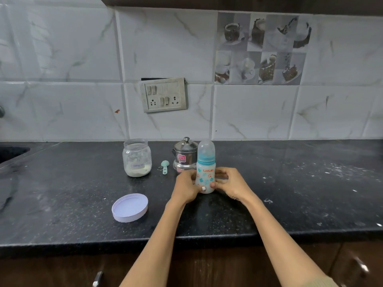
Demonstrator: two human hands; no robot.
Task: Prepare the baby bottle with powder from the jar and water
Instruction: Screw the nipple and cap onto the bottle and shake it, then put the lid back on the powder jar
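A baby bottle [205, 168] with a blue collar and clear cap stands upright on the black counter [290, 193], holding milky liquid. My left hand [186, 188] grips its lower body from the left, and my right hand [230, 184] holds it from the right. The open glass jar [137, 158], labelled formula, stands to the left with a little white powder at the bottom. Its pale lilac lid [130, 207] lies upside down nearer the counter's front edge. A small green scoop [165, 166] lies between the jar and a lidded steel pot [185, 155] just behind the bottle.
A sink edge [12, 154] shows at the far left. A switch and socket panel [164, 94] hangs on the tiled wall. White powder specks dot the counter on the right [331, 170]. Wooden cabinet doors with handles [97, 278] run below the counter.
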